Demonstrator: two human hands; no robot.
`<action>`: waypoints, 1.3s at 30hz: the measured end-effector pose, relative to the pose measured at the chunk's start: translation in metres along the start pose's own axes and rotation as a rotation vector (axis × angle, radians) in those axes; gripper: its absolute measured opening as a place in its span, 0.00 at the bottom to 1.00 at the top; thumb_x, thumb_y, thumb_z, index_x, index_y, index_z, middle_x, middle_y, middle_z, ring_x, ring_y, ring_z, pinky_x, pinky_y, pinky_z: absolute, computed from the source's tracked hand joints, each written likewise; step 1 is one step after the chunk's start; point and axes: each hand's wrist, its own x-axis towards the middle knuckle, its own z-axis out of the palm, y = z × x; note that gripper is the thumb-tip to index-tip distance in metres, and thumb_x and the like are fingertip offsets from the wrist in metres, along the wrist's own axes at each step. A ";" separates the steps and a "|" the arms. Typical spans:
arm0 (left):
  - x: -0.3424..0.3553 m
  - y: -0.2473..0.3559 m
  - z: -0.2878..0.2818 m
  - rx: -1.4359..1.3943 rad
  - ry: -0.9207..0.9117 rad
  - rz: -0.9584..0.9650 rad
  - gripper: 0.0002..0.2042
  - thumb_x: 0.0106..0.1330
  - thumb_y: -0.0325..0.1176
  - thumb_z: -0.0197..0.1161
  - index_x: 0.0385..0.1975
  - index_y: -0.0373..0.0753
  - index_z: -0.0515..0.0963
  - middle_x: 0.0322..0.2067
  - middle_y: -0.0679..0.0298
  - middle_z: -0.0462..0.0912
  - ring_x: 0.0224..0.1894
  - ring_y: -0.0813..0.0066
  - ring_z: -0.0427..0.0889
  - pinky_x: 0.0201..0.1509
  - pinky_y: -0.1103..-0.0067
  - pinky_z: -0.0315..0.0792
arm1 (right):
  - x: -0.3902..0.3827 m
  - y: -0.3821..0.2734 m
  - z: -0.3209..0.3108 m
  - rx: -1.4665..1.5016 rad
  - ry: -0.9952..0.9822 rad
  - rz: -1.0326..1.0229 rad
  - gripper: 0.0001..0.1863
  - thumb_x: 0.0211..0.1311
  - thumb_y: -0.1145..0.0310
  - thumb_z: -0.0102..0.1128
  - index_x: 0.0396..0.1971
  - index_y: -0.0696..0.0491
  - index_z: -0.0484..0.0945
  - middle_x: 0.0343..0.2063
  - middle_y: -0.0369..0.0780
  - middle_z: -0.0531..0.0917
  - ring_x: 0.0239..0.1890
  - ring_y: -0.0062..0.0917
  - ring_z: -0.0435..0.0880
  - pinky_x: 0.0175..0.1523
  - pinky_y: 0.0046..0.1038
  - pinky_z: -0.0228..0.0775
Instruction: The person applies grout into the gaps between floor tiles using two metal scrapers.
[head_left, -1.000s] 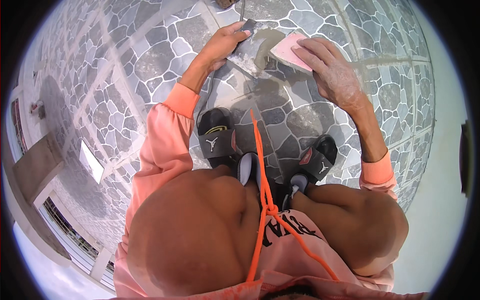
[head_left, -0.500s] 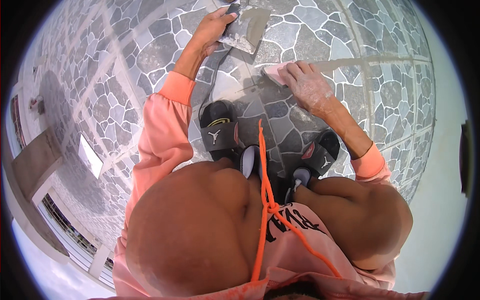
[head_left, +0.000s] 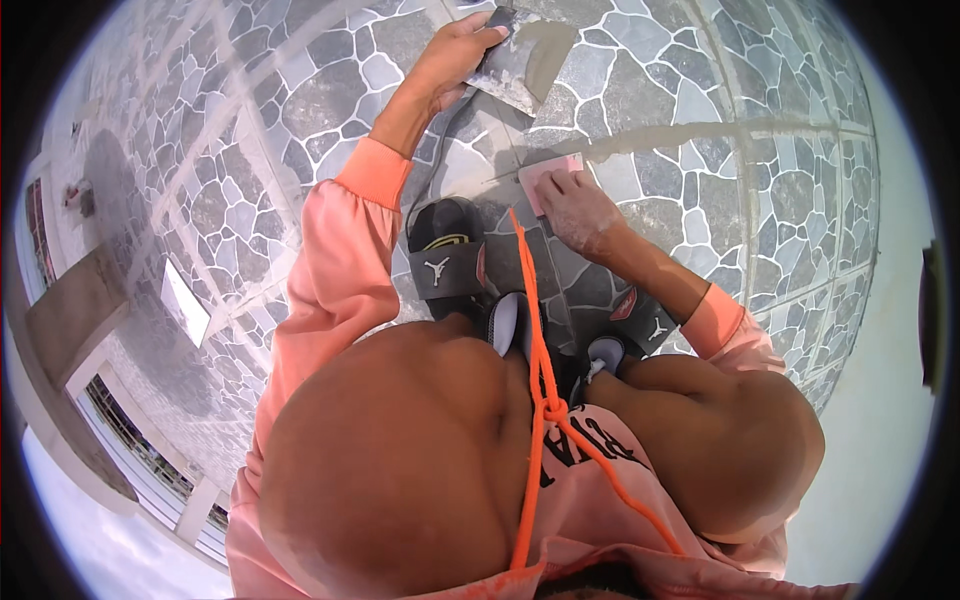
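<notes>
Pink pad [head_left: 533, 187]: flat, straight-edged, pale rim; lies low over the tile just ahead of the feet, near a tile joint. Contact with the surface beneath cannot be judged. Right hand [head_left: 585, 215], whitened with dust, holds it from above: fingers bent, close together, spread over the upper face; thumb position cannot be told.

Metal plate [head_left: 512, 88] farther forward and to the left, roughly rectangular, coated with grey paste [head_left: 548, 55] mainly over its right part. Left hand [head_left: 455, 62] is closed around its dark handle [head_left: 497, 25], thumb laid on top, other fingers curled out of sight. Plate and pad are apart.

Floor [head_left: 625, 95]: grey stone-pattern tile, white veining. Band of darker grey grout [head_left: 670, 138] runs along a joint from near the pad toward the right. Thin dark cord [head_left: 437, 150] passes below the left wrist toward the left black slide [head_left: 447, 245]; right slide [head_left: 645, 320] partly behind the forearm. Orange drawstring [head_left: 540, 370] hangs between the knees. White panel [head_left: 186, 305] lies well apart, left.
</notes>
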 end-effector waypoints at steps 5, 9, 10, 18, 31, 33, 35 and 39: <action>-0.007 0.003 -0.014 0.012 0.016 -0.007 0.22 0.70 0.30 0.53 0.63 0.32 0.65 0.45 0.62 0.80 0.40 0.78 0.82 0.41 0.79 0.80 | 0.007 0.003 -0.034 0.124 -0.042 0.057 0.16 0.53 0.66 0.56 0.42 0.54 0.79 0.42 0.38 0.76 0.48 0.29 0.72 0.48 0.30 0.64; 0.000 0.001 -0.007 0.013 -0.008 -0.013 0.22 0.70 0.30 0.53 0.63 0.32 0.64 0.46 0.62 0.79 0.41 0.78 0.82 0.42 0.79 0.80 | 0.002 0.005 -0.009 0.046 -0.012 0.014 0.15 0.53 0.66 0.56 0.41 0.53 0.79 0.42 0.37 0.77 0.50 0.28 0.72 0.49 0.30 0.64; 0.002 0.002 -0.009 0.013 -0.010 -0.011 0.22 0.70 0.30 0.53 0.63 0.32 0.64 0.46 0.61 0.79 0.41 0.78 0.82 0.42 0.79 0.80 | -0.005 0.011 -0.011 0.143 -0.102 -0.005 0.14 0.53 0.67 0.56 0.40 0.52 0.79 0.41 0.37 0.77 0.50 0.28 0.72 0.49 0.30 0.64; -0.007 -0.001 -0.025 -0.063 0.053 -0.027 0.22 0.70 0.30 0.52 0.62 0.32 0.65 0.45 0.62 0.80 0.40 0.79 0.82 0.42 0.79 0.80 | -0.074 0.126 -0.018 0.810 0.057 0.874 0.17 0.62 0.63 0.52 0.42 0.61 0.76 0.33 0.50 0.82 0.39 0.41 0.81 0.46 0.38 0.69; 0.016 -0.001 -0.004 -0.049 0.003 -0.049 0.21 0.70 0.31 0.53 0.62 0.31 0.67 0.46 0.62 0.80 0.41 0.79 0.82 0.44 0.80 0.78 | -0.155 0.234 0.049 0.453 0.054 1.090 0.19 0.61 0.60 0.52 0.39 0.62 0.76 0.35 0.57 0.81 0.42 0.51 0.80 0.48 0.45 0.69; 0.017 -0.001 -0.006 -0.046 0.016 -0.056 0.21 0.70 0.31 0.53 0.62 0.31 0.66 0.47 0.61 0.79 0.42 0.78 0.82 0.44 0.80 0.78 | -0.143 0.224 0.053 0.371 0.045 1.028 0.19 0.60 0.60 0.52 0.41 0.61 0.77 0.35 0.56 0.81 0.42 0.50 0.80 0.48 0.46 0.70; 0.019 -0.002 -0.006 -0.068 0.002 -0.035 0.22 0.70 0.31 0.53 0.62 0.32 0.66 0.48 0.61 0.79 0.44 0.78 0.82 0.46 0.79 0.79 | -0.131 0.201 0.054 0.350 0.105 1.000 0.18 0.60 0.63 0.54 0.44 0.59 0.76 0.37 0.54 0.79 0.41 0.49 0.80 0.48 0.46 0.71; 0.015 0.001 0.004 -0.104 -0.097 0.042 0.22 0.71 0.32 0.52 0.63 0.32 0.65 0.49 0.61 0.79 0.44 0.78 0.82 0.47 0.79 0.79 | -0.083 0.136 0.043 0.365 0.272 0.811 0.17 0.58 0.67 0.57 0.46 0.58 0.74 0.39 0.50 0.77 0.41 0.46 0.79 0.46 0.44 0.72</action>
